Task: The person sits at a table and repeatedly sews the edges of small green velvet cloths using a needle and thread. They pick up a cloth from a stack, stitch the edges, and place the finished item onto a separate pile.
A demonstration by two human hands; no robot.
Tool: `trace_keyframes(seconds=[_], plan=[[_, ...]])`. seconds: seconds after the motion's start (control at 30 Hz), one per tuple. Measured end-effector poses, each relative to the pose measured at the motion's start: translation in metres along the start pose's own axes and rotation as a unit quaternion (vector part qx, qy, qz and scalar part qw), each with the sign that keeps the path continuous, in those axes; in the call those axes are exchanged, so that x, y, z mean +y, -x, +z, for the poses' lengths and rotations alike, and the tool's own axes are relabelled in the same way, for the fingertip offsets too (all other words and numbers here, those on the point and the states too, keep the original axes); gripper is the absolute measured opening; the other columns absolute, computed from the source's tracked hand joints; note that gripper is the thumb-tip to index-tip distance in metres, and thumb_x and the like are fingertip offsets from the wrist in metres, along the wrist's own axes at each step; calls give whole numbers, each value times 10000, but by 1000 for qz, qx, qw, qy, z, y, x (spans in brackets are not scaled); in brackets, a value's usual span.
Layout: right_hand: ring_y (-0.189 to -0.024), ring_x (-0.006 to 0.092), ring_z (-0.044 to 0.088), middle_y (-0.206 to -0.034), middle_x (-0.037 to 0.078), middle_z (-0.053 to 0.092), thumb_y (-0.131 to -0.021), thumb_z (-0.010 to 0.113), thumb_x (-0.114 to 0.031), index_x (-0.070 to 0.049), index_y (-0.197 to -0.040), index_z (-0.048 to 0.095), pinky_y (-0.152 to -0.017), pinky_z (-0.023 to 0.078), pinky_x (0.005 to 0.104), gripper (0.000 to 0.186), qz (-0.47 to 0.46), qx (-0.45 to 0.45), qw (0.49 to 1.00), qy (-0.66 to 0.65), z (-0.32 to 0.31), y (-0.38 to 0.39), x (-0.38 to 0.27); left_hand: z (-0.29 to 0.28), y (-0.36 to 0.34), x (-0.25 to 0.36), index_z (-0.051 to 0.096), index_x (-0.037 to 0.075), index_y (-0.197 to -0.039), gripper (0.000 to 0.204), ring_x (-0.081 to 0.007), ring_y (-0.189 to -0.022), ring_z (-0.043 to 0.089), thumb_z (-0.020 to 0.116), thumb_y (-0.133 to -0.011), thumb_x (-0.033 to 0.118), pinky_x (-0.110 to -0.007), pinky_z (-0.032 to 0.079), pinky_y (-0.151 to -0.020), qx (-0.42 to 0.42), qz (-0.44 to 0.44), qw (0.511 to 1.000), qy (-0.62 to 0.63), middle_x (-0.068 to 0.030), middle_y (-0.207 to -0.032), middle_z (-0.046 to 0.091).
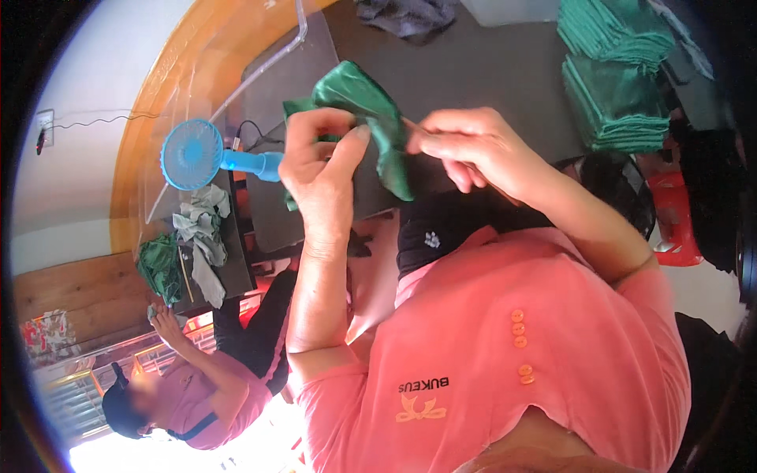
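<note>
a worker in a pink shirt (473, 331) holds a shiny green cloth (355, 91) up over the dark worktop (489, 71), as seen from where i stand in the room. the left hand (319, 169) pinches the cloth between thumb and bent fingers, with folds spilling out above and to the right of the grip. the right hand (481, 146) is closed round a thin brown stick (505, 195), whose far end meets the cloth's right edge; whether the tip goes inside, i cannot tell. the cloth hangs between the two hands, just left of the right hand's fingertips, its long side slanting from upper left down toward the worker's body. the stick slants much the same way, its near end pointing back at the shirt. the left hand is nearer the bulk of the cloth. neat green stacks (619, 102) sit off to the worker's right, near a red stool (674, 221); a blue fan (192, 154) stands to the left, beyond which a co-worker (209, 394) reaches toward a loose green heap (160, 264).
</note>
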State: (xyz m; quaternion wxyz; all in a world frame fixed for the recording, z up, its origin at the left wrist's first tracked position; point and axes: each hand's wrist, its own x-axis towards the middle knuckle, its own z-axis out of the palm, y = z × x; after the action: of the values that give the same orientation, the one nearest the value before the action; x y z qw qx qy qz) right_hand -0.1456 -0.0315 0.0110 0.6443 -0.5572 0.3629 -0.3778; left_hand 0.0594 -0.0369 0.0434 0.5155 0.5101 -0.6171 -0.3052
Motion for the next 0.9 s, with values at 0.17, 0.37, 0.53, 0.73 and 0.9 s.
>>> trace_keyframes(seconds=[0.17, 0.37, 0.53, 0.73, 0.9], plan=[[-476, 48, 406, -553, -31, 443, -947, 562, -231, -23, -1010, 677, -459, 308, 221, 246, 1, 14, 998, 59, -35, 41, -15, 14, -22, 4, 567, 61, -1235, 739, -266, -1137, 514, 875, -584, 227, -412, 396, -993, -25, 157, 987, -6, -79, -1271, 560], [-497, 48, 367, -544, -39, 419, -949, 572, -189, -45, -879, 684, -469, 270, 239, 196, -17, 80, 991, 105, -62, 63, -11, 62, -32, 35, 672, 68, -882, 233, -262, -1048, 593, 756, -669, 109, -421, 408, -930, -160, 426, 865, -210, -63, -915, 647], [-522, 56, 368, -563, -37, 415, -950, 567, -171, -39, -783, 629, -483, 284, 244, 222, -68, 101, 992, 35, -56, 63, 6, 97, -11, 53, 651, 88, -904, 310, -279, -1011, 602, 757, -621, 159, -457, 394, -937, -144, 520, 797, -271, -72, -962, 629], [-544, 46, 409, -587, -25, 469, -934, 583, -199, -29, -791, 617, -504, 273, 221, 224, -20, 116, 993, 4, -76, 80, 3, 62, 2, 54, 563, -10, -1245, 660, -215, -1010, 589, 844, -655, 82, -256, 499, -713, -8, 129, 991, -41, -163, -1223, 599], [-538, 48, 385, -597, -26, 479, -926, 591, -210, -23, -808, 624, -502, 269, 227, 224, -28, 106, 992, -60, -69, 79, 18, 76, -4, 39, 633, -21, -1093, 307, -174, -830, 612, 715, -797, -17, -231, 505, -554, -175, -61, 920, 345, -128, -1107, 630]])
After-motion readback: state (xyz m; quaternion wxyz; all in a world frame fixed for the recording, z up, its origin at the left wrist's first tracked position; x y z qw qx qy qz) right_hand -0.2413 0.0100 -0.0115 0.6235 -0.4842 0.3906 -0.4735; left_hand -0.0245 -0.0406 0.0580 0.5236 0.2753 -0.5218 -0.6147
